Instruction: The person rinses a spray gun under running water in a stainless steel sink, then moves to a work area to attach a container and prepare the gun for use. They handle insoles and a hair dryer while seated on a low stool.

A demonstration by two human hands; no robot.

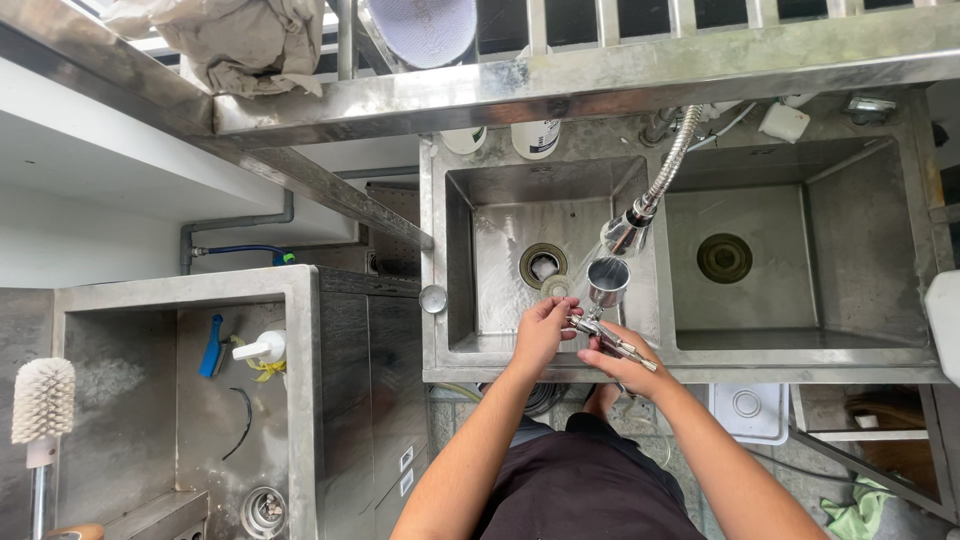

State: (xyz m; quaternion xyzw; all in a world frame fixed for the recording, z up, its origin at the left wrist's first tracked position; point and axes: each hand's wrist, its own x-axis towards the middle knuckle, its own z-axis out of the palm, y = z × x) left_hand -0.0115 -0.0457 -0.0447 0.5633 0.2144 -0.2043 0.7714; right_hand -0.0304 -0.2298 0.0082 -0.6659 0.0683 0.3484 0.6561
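Steel double-basin sink (pixel 455 260) is the landmark: over its front edge, at the divider between the basins, the right hand (pixel 622 360) is closed around the handle of a small shiny metal cup-shaped strainer (pixel 607 280). The left hand (pixel 541 332), fingers curled, pinches that handle just beside it, under the flexible metal spray faucet (pixel 640 212).

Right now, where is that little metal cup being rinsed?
The metal cup is over the left sink basin, just under the spray faucet head, held above both hands.
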